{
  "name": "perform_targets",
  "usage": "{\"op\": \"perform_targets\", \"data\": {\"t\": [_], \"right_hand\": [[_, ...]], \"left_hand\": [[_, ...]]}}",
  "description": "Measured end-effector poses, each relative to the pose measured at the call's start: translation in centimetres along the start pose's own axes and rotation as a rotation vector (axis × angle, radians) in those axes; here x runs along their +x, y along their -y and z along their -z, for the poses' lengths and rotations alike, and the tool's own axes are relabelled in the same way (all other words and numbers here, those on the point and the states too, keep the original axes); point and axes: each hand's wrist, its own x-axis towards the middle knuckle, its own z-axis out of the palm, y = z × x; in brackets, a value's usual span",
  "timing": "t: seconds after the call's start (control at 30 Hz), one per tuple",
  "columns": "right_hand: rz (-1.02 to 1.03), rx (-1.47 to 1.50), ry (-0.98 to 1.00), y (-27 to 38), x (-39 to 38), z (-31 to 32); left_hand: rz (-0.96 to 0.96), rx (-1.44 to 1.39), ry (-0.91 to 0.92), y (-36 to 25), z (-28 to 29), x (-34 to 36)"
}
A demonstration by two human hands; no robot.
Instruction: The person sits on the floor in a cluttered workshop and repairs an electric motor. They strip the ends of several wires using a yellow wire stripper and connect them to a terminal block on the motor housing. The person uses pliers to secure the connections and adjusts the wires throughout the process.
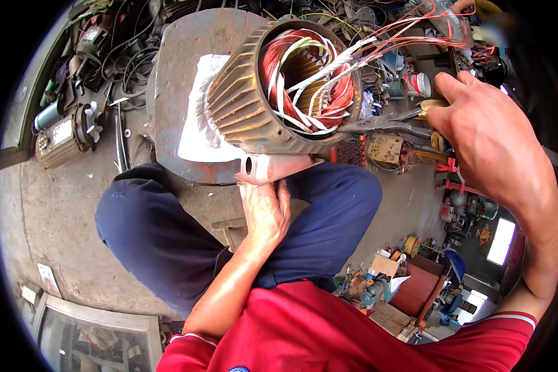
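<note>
A ribbed motor housing [242,99] lies on its side on a round stool-like stand, its open end facing right and up. Inside it sit red wire coils [279,56] bound with white cord. White-sleeved leads [338,62] and red wires rise out toward the upper right. My left hand [265,214] grips the housing's metal foot [276,167] from the near side, its fingertips partly hidden. My right hand [487,127] is closed round the yellowish handles of a scissor-like tool [378,125]. The tool's dark jaws reach the lower right rim of the housing opening.
White paper [204,118] lies under the housing on the worn round stand [173,80]. Another motor [62,142] rests on the floor at left, near tangled cables. Beyond the tool stand a white bucket [417,85] and a boxy metal part [384,149]. My knees flank the stand's near edge.
</note>
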Motion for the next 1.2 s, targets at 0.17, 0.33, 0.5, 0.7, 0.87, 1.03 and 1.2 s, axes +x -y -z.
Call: {"op": "perform_targets", "data": {"t": [0.17, 0.33, 0.5, 0.7, 0.87, 1.03, 1.2], "right_hand": [[0.001, -0.072, -0.046, -1.0, -0.6, -0.5], [-0.021, -0.068, 0.016, -1.5, -0.4, -0.7], [0.076, -0.208, -0.043, -1.8, 0.9, -0.5], [0.014, -0.207, 0.018, 0.2, 3.4, 1.9], [-0.024, -0.184, 0.062, 0.8, 3.1, 2.4], [-0.072, -0.169, 0.067, 0.8, 2.3, 2.2], [-0.089, -0.102, 0.058, -0.1, 1.0, 1.0]], "left_hand": [[-0.035, -0.013, -0.003, -0.2, 0.0, 0.0], [0.029, -0.091, 0.027, -0.6, -0.1, 0.1], [0.023, -0.086, 0.032, -1.5, 0.1, 0.4], [0.01, -0.073, 0.008, -0.5, 0.0, 0.6], [0.003, -0.062, 0.042, -0.6, -0.1, 0.8], [-0.064, -0.063, -0.01, 0.0, -0.2, 0.8], [0.04, -0.069, 0.042, -1.5, 1.0, 1.0]]}}
